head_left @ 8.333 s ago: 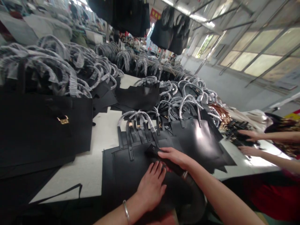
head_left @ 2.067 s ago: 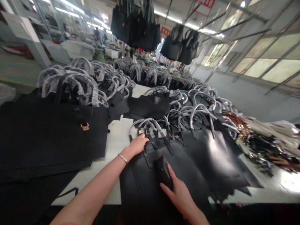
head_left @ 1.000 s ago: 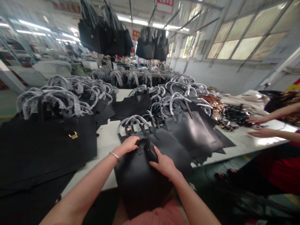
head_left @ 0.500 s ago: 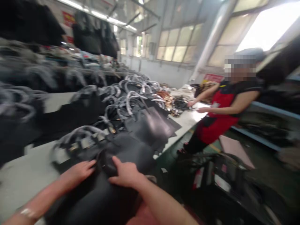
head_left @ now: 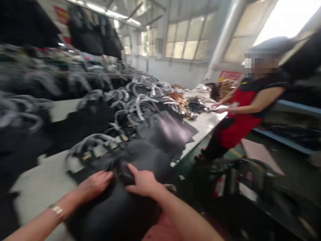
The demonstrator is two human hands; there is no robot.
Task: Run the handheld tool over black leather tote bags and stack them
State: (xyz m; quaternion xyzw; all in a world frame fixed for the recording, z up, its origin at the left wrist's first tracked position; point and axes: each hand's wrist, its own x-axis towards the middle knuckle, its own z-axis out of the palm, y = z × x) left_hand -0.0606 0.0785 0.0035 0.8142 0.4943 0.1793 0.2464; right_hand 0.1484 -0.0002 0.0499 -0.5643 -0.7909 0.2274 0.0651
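A black leather bag (head_left: pixel 112 212) is at the front edge of the table, close to my body, its surface smooth and dark. At its upper edge my left hand (head_left: pixel 96 184) is closed, the fingers curled on the leather. Just to the right, my right hand (head_left: pixel 144 182) grips a rounded dark fold of the same edge, thumb on top and fingers below. Directly beyond lies another black bag (head_left: pixel 147 157), flat on the table. Handles in whitish wrapping (head_left: pixel 94 142) arch up behind my hands. The bag's lower part blurs into shadow.
Many black bags with wrapped handles cover the white table (head_left: pixel 41 182). Across its right side stands a co-worker in a red apron (head_left: pixel 238 110), handling dark straps. A dark heap (head_left: pixel 253 187) stands on the floor at right, near a blue-edged shelf (head_left: pixel 283 139).
My hands and the bag sit slightly further right in the view. The fingers of my left hand look more closed. The co-worker's hands have shifted a little over the straps.
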